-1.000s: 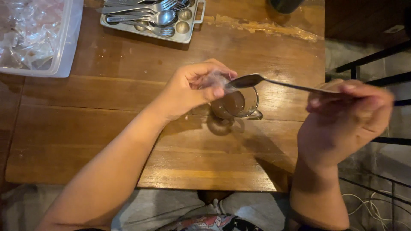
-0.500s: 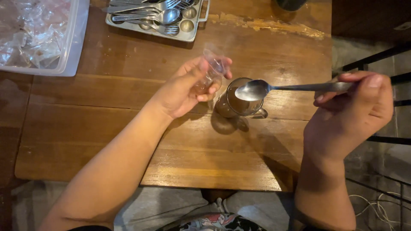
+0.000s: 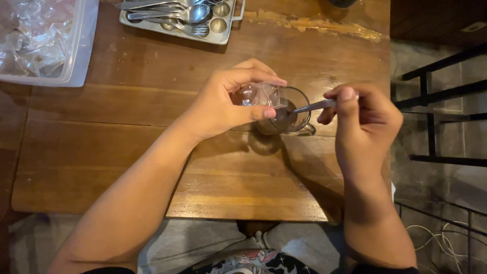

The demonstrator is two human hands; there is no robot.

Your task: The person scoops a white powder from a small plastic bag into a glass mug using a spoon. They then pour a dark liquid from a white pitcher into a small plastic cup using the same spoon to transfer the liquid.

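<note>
1. Head view, change: lowered since half a second ago, the long-handled metal spoon point(image 3: 309, 107) now has its bowl down inside the small clear glass cup with a side handle point(image 3: 287, 115); earlier the bowl hovered level above the rim.
2. Head view, right hand point(image 3: 365, 119): clenched in a pinch on the spoon's handle end, and now closer to the cup than before.
3. Head view, left hand point(image 3: 228, 104): grasping a crumpled clear plastic wrapper point(image 3: 259, 94) between thumb and fingers, touching the cup's rim; previously the wrapper was held just above and to the side.
4. Head view, cup: stands on the worn brown wooden table point(image 3: 127, 147), between the two hands, holding dark contents; position unchanged.
5. Head view, surroundings: metal tray of spoons and forks point(image 3: 223, 28) at the far edge; clear plastic bin of wrappers point(image 3: 76, 66) far left, both well apart from the hands.
6. Judgement: the spoon appears to be working the cup's contents.
</note>
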